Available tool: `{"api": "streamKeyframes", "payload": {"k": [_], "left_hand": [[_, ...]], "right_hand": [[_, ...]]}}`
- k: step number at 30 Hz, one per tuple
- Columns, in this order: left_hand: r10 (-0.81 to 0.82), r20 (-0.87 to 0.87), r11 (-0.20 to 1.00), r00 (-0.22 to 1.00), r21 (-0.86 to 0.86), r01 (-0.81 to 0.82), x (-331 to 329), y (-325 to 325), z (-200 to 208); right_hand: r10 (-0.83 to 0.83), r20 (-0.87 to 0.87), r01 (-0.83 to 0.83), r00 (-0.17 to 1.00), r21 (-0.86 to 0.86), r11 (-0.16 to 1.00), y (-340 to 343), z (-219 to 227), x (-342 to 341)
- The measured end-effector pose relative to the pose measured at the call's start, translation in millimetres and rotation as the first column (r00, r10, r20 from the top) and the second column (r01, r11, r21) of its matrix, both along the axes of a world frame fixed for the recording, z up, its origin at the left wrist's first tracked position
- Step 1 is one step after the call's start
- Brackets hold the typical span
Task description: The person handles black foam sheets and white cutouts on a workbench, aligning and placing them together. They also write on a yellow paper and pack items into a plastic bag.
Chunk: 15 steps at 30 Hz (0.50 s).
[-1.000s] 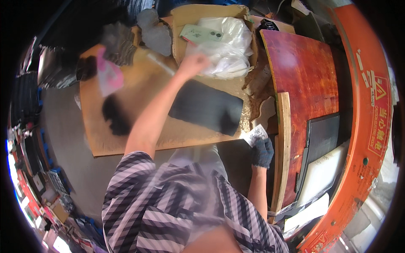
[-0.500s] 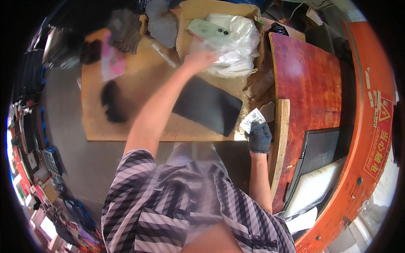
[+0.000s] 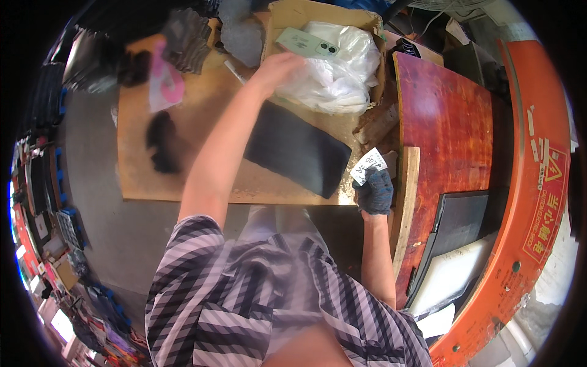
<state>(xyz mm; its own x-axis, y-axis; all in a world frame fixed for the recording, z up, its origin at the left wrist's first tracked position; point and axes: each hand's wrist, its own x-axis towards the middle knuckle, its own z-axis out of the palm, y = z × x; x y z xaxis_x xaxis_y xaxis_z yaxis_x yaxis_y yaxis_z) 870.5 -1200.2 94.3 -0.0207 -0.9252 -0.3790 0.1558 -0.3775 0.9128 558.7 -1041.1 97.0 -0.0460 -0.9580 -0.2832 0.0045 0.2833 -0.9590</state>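
Observation:
My left hand (image 3: 280,74), bare and blurred, reaches over the near left edge of a cardboard box (image 3: 272,32). Its fingers are smeared, beside the clear plastic bags (image 3: 342,85) and just below a pale green phone (image 3: 306,44) lying on them. In a dark knitted glove, my right hand (image 3: 375,194) is closed on a small white paper slip (image 3: 369,165) with handwriting, at the table's right front corner. Between my arms a black rectangular sheet (image 3: 299,150) lies flat on the brown table (image 3: 214,189), partly behind my left forearm.
Left on the table are a pink-and-white plastic bag (image 3: 165,85) and a black item (image 3: 161,144), blurred. Grey stacked pieces (image 3: 183,40) stand at the back. A reddish wooden board (image 3: 446,128) and an orange metal beam (image 3: 541,183) bound the right side.
My left hand has drawn back slightly left and up, off the bags' middle. My right hand has risen a little with the paper slip, which has tilted.

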Motion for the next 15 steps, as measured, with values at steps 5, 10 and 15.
{"api": "streamKeyframes", "payload": {"k": [5,10,15], "left_hand": [[0.046,-0.321,0.994,0.946,-0.083,-0.076,-2,23,12],[0.003,0.292,0.96,0.956,-0.267,0.079,-16,62,17],[-0.426,0.454,0.893,0.782,0.069,0.445,-57,159,15]], "right_hand": [[-0.094,0.809,-0.082,0.58,0.172,0.982,-34,-5,18],[0.002,0.948,-0.126,0.319,0.041,0.991,-110,-8,55],[0.046,0.988,-0.147,0.147,-0.024,0.989,-152,-15,82]]}}
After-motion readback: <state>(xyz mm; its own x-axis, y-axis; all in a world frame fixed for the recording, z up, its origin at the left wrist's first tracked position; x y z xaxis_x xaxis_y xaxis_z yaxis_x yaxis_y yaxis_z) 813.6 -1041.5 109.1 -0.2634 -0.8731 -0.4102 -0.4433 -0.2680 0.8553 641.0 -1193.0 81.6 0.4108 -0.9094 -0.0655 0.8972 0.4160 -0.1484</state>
